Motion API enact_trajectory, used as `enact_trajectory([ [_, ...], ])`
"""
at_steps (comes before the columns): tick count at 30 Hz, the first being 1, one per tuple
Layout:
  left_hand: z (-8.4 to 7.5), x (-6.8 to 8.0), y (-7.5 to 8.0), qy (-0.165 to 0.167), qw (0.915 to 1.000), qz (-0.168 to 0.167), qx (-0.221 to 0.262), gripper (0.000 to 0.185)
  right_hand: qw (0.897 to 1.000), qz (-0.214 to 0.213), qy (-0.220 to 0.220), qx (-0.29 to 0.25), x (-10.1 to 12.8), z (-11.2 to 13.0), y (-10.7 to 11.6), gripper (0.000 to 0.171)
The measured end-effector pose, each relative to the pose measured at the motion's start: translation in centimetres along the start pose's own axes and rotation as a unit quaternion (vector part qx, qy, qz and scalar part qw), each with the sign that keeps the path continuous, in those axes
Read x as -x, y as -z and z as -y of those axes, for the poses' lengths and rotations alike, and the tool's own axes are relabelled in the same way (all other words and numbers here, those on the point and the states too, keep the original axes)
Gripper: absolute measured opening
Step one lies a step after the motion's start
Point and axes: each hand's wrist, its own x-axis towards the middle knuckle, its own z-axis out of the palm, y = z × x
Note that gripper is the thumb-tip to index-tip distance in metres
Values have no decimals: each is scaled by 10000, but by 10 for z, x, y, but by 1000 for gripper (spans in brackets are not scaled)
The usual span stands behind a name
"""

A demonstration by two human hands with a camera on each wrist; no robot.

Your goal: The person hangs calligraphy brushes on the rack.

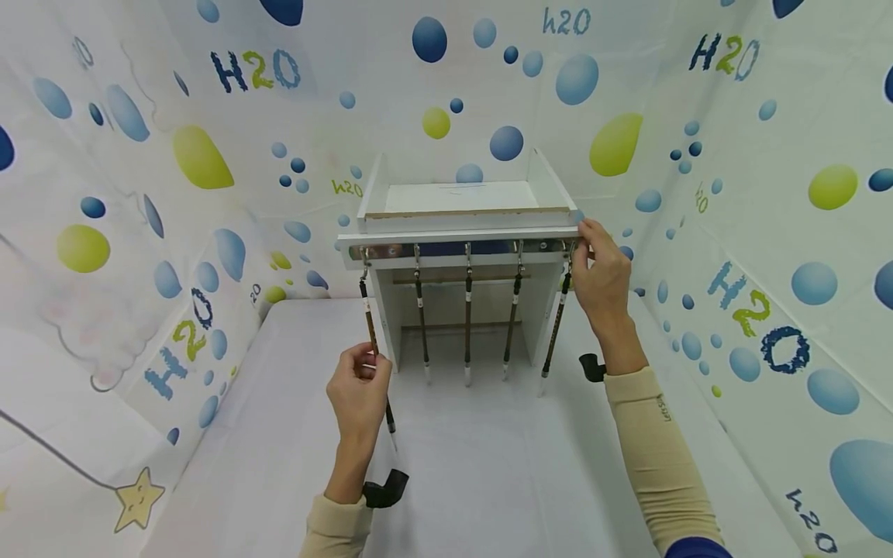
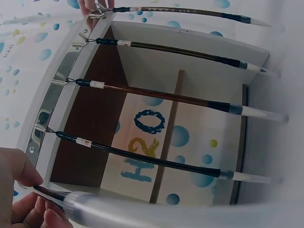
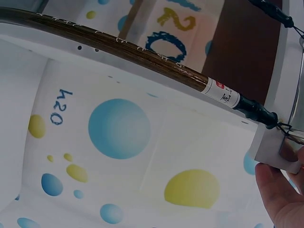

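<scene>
Several calligraphy brushes hang tip down by loops from hooks on a metal rail (image 1: pixel 446 249) along a white shelf's front board. My left hand (image 1: pixel 359 391) pinches the handle of the leftmost brush (image 1: pixel 370 318) between thumb and fingers. That brush slants, its pale tip pointing down and right, and its loop is at the first hook. In the left wrist view its tip end looms blurred in front. My right hand (image 1: pixel 603 275) grips the right end of the front board (image 3: pixel 280 154), beside the rightmost brush (image 3: pixel 142 57), which hangs from the last hook.
The white shelf unit (image 1: pixel 387 310) stands on a white-covered table (image 1: pixel 293 434), its top tray (image 1: pixel 460 198) edged with low sides. Three more brushes, including the middle brush (image 1: pixel 468 318), hang between the outer two. Bubble-printed sheets (image 1: pixel 767 194) enclose the back and sides.
</scene>
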Motion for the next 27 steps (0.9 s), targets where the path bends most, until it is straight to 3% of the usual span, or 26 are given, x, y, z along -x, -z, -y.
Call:
enact_trajectory([
  [12, -2, -3, 1, -169, 9998, -94, 63, 22, 10000, 44, -23, -8, 1, 1, 0, 32],
  [27, -4, -3, 1, -126, 9998, -66, 102, 23, 10000, 37, -36, 21, 1, 0, 0, 32],
])
